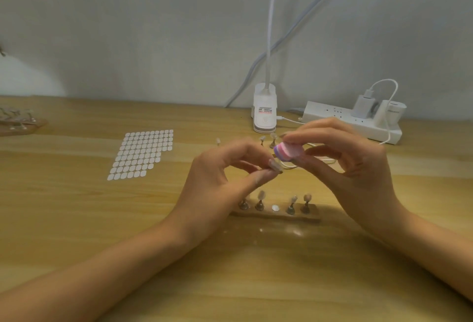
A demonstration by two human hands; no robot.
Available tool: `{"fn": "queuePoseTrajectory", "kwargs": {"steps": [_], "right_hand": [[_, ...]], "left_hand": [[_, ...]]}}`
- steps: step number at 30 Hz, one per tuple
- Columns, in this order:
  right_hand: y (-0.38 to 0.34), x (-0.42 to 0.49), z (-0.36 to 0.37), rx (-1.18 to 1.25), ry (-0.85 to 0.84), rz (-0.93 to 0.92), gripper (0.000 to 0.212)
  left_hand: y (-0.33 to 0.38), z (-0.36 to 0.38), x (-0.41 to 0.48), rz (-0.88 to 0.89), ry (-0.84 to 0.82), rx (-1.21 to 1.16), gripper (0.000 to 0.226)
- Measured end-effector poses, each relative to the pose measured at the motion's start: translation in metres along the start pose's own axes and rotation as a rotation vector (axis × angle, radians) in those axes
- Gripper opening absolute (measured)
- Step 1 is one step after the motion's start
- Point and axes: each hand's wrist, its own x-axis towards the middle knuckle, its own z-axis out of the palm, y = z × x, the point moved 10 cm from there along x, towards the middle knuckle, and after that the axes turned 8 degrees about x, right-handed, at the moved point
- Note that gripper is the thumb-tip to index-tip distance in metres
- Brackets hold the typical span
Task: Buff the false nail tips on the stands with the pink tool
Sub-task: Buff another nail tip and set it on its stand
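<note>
1. Forearms [107, 275] reach low over the wooden surface [230, 283]. The left hand [217, 168] pinches a small stand with its false nail tip [276, 166], held up off the surface.
2. The right hand [353, 157] pinches the pink buffer block [288, 152], at or just beside that tip.
3. Short, light strokes with the stand gripped steady would likely serve best.
4. The holder strip [314, 215] carries four stands [259, 205]; its middle disc [275, 208] is bare.

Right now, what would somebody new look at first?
The two hands in the middle: the right hand pinches the pink tool right beside a nail tip that the left hand holds. Nearer the person, a wooden stand carries more of them in a row. A sheet of white stickers lies on the left.
</note>
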Motion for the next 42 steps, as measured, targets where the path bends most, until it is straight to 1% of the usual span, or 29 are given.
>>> {"fn": "queuePoseTrajectory", "kwargs": {"steps": [3, 5, 7, 9, 11, 14, 17, 21, 23, 26, 28, 31, 32, 35, 37, 40, 42], "right_hand": [[-0.01, 0.004, 0.009, -0.096, -0.062, -0.089, 0.025], [-0.01, 0.006, 0.008, -0.099, -0.063, -0.1, 0.026], [-0.012, 0.005, 0.008, -0.082, -0.067, -0.102, 0.026], [-0.016, 0.004, 0.015, -0.085, -0.116, -0.144, 0.025], [-0.016, 0.004, 0.018, -0.105, -0.149, -0.164, 0.025], [-0.007, 0.005, 0.008, -0.139, -0.098, -0.116, 0.026], [-0.006, 0.002, 0.005, -0.129, -0.086, -0.125, 0.021], [0.008, 0.004, -0.01, -0.013, 0.03, 0.011, 0.024], [0.005, 0.004, -0.003, -0.006, -0.018, -0.009, 0.025], [-0.002, 0.003, 0.007, -0.073, -0.105, -0.052, 0.026], [-0.005, 0.003, 0.009, -0.107, -0.123, -0.066, 0.025], [-0.012, 0.002, 0.016, -0.108, -0.16, -0.123, 0.022], [-0.013, 0.002, 0.017, -0.111, -0.164, -0.131, 0.023], [-0.006, 0.003, 0.009, -0.147, -0.109, -0.094, 0.025], [-0.003, 0.002, 0.005, -0.15, -0.088, -0.088, 0.023], [0.002, 0.003, -0.003, -0.065, -0.028, -0.018, 0.022], [0.0, 0.003, -0.003, -0.043, -0.019, -0.019, 0.02]], "left_hand": [[-0.006, 0.001, 0.0, -0.037, -0.026, 0.014, 0.017], [-0.009, 0.0, 0.0, -0.048, -0.02, 0.017, 0.02], [-0.011, -0.004, 0.0, -0.044, 0.016, 0.018, 0.02], [-0.008, -0.005, 0.0, -0.021, 0.03, 0.021, 0.019], [-0.006, -0.005, 0.0, -0.001, 0.029, 0.02, 0.014], [-0.006, -0.005, 0.001, -0.003, 0.025, 0.034, 0.011], [-0.007, -0.004, 0.002, -0.014, 0.005, 0.033, 0.011], [-0.006, -0.004, 0.002, -0.019, -0.008, 0.026, 0.007], [-0.009, -0.003, 0.003, -0.046, -0.029, 0.034, 0.008], [-0.012, -0.002, 0.004, -0.077, -0.056, 0.052, 0.011], [-0.011, -0.001, 0.004, -0.087, -0.072, 0.042, 0.011], [-0.012, 0.002, 0.003, -0.123, -0.105, 0.02, 0.021], [-0.013, 0.003, 0.003, -0.134, -0.114, 0.024, 0.021], [-0.012, 0.003, 0.002, -0.146, -0.114, 0.036, 0.007], [-0.01, 0.0, 0.002, -0.133, -0.106, 0.044, 0.009], [-0.007, 0.003, 0.002, -0.119, -0.12, 0.04, 0.013], [-0.006, 0.005, 0.002, -0.112, -0.123, 0.033, 0.013]]}}
